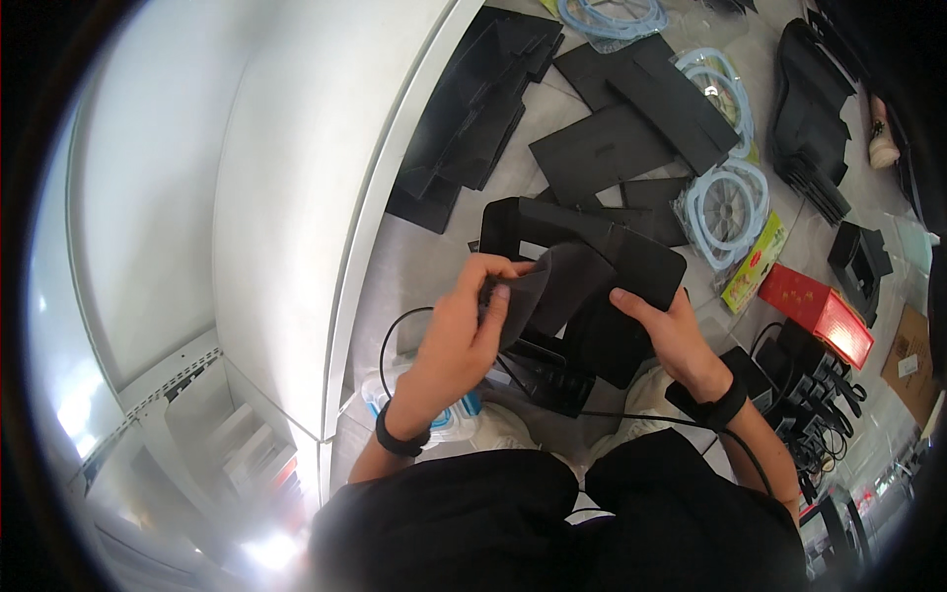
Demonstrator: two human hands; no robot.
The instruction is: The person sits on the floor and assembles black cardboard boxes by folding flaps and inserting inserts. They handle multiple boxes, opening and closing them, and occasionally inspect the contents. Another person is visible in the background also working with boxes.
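Note:
Between my hands is a partly folded black box blank (631, 264), its stiff panels spread and bent, with white floor-like patches showing through gaps. My left hand (462, 331) is closed on a curved dark flap (572, 281) at its left side, thumb on top. At the right edge, my right hand (681, 340) grips a panel, thumb over its face and fingers mostly behind it. Just below the blank, a black slotted piece (552, 383) lies near my shoes; I cannot make out what it is. Each wrist wears a black band.
Flat black panels (602, 153) and a stack of black sheets (473, 104) lie beyond. Coiled pale-blue tubing (725, 212) in clear bags, a red box (817, 314) and cabled black devices (814, 380) are right. A white cabinet (296, 197) borders the left; a black cable (641, 416) crosses low.

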